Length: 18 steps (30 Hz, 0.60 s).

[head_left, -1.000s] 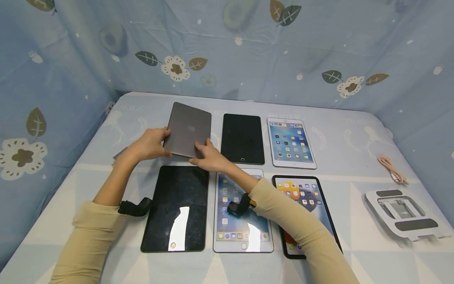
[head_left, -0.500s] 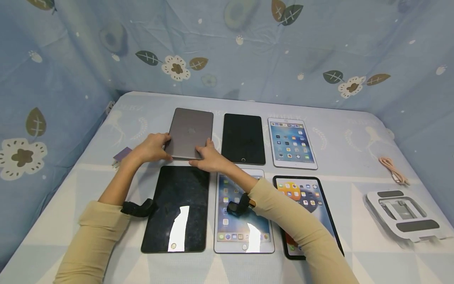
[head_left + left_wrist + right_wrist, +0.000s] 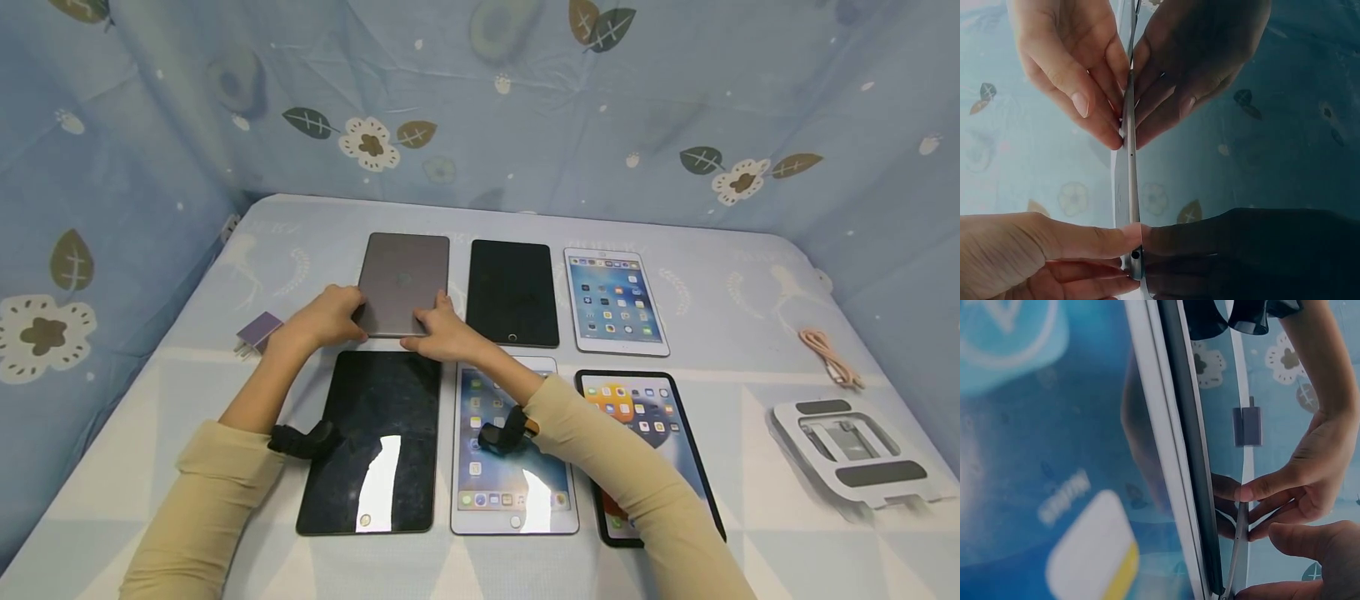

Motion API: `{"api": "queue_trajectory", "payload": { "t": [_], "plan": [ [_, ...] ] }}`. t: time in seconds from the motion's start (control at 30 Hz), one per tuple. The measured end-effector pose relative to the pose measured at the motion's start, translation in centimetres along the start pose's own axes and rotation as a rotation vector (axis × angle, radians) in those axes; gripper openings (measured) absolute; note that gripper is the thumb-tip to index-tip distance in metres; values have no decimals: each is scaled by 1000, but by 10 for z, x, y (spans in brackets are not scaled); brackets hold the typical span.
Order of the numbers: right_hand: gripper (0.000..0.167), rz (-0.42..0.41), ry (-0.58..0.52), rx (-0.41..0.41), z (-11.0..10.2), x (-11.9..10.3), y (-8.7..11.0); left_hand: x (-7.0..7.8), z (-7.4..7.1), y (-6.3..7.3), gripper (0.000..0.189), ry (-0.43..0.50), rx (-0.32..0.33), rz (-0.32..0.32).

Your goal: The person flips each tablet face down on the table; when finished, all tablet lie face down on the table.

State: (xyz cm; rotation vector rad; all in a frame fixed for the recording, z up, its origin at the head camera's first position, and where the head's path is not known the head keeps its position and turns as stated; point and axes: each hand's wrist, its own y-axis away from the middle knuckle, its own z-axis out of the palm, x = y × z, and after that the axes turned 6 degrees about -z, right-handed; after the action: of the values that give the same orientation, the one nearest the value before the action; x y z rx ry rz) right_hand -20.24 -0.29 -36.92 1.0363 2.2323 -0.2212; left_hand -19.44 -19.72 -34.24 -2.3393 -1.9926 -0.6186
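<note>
A grey tablet [image 3: 403, 279] lies back side up at the far left of the tabletop, its logo showing. My left hand [image 3: 326, 317] pinches its near left corner; in the left wrist view the thumb of this left hand [image 3: 1041, 247] is on the tablet's thin edge [image 3: 1133, 162]. At the near right corner, my right hand [image 3: 446, 333] has its thumb over the tablet's back and its fingers along the near edge. The right wrist view shows both the left hand [image 3: 1310, 469] and part of the right hand [image 3: 1335, 556] around that edge.
Right of it lie a small black tablet [image 3: 513, 292] and a small white one [image 3: 618, 300]. Nearer are a large black tablet [image 3: 360, 417], a white-framed one [image 3: 517, 475] and a black-framed one [image 3: 652, 400]. Around them are a purple charger [image 3: 259, 329], a cable [image 3: 831, 360] and a stand [image 3: 855, 454].
The grey tablet has come down from a raised tilt to lie level with the tabletop. My left hand has shifted slightly right and nearer, and the charger beside it shows more fully.
</note>
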Motion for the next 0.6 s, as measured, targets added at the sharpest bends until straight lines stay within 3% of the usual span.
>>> {"api": "queue_trajectory", "payload": {
  "t": [0.6],
  "plan": [
    [61,-25,-25,-11,-1,2,2,2,6,3,35,-4,18,8]
  ]
}}
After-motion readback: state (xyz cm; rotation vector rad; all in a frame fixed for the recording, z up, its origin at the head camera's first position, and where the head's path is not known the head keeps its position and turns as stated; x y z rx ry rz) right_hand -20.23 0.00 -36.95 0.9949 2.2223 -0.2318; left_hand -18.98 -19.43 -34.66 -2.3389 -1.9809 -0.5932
